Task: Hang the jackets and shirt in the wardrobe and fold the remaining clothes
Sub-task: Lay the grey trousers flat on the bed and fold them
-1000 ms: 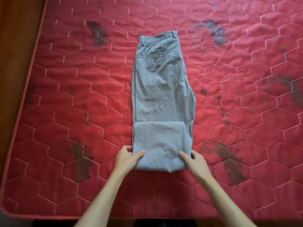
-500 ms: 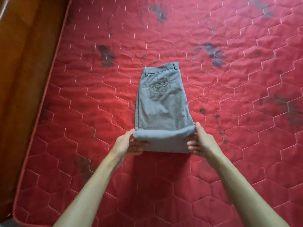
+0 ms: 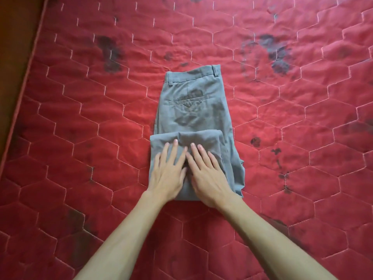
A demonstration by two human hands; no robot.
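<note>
Left hand (image 3: 168, 172), right hand (image 3: 207, 174): both flat, fingers straight, side by side on doubled-over leg end of grey cotton trousers (image 3: 193, 106). I press so crease sets. Trousers lie mid red hexagon-quilted mattress (image 3: 80, 118), waistband far from me.

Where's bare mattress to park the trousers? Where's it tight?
Mattress is bare left of the grey trousers to its piped edge, right of them to the frame edge, and beyond the waistband. Tight only centre: left hand and right hand press the fold.

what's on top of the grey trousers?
The left hand and right hand lie flat on the folded-over near part of the grey trousers. Fabric under the palms and the lower layers are hidden.
</note>
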